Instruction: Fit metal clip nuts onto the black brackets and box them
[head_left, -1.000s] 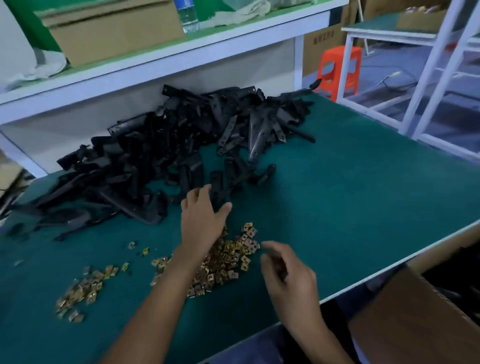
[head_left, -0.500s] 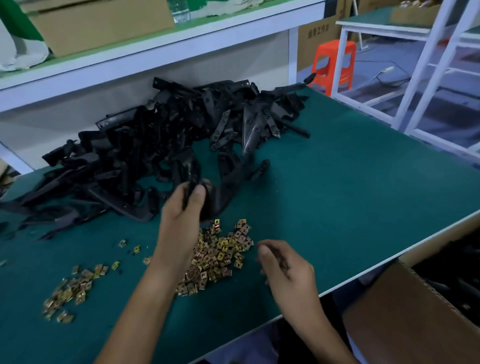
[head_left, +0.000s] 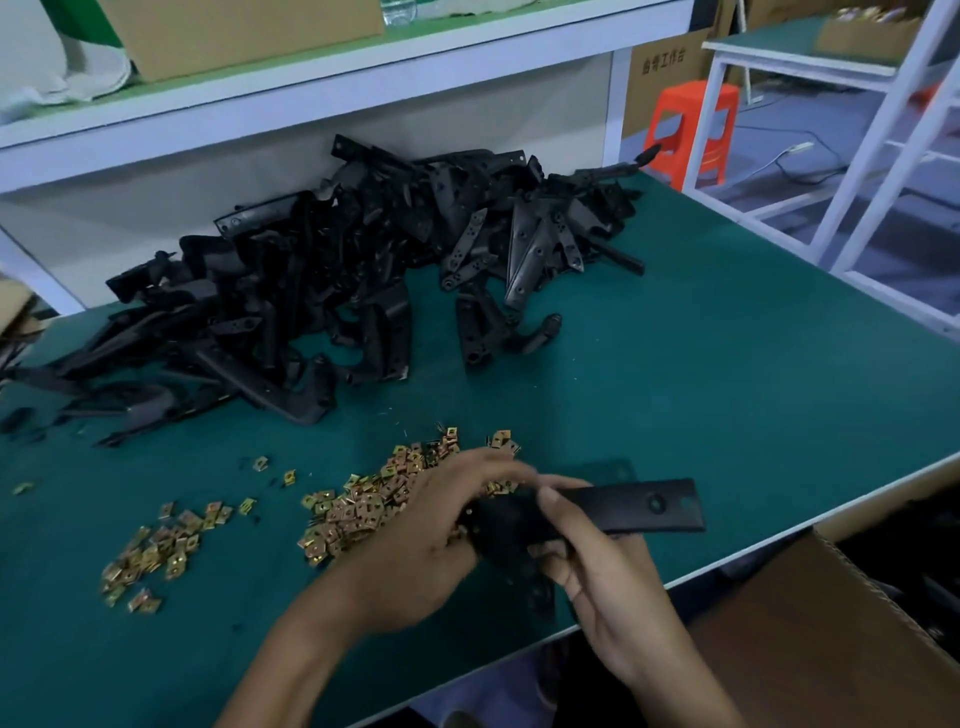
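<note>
A black bracket (head_left: 631, 505) is held just above the green table near its front edge, its flat end with a round hole pointing right. My right hand (head_left: 597, 577) grips its left, thicker part with the thumb on top. My left hand (head_left: 426, 535) holds the same end from the left, fingers curled round it. A heap of gold clip nuts (head_left: 374, 499) lies under and behind my left hand. A smaller heap of clip nuts (head_left: 156, 551) lies further left. The big pile of black brackets (head_left: 322, 291) fills the back of the table.
A brown cardboard box (head_left: 831, 639) stands below the table's front right edge, with dark parts inside. A white shelf (head_left: 311, 88) with a cardboard box runs above the back. An orange stool (head_left: 693, 130) and white racks stand at the right.
My left hand has pulled one bracket from the pile back to the front edge. My right hand has come up and taken hold of it too.
</note>
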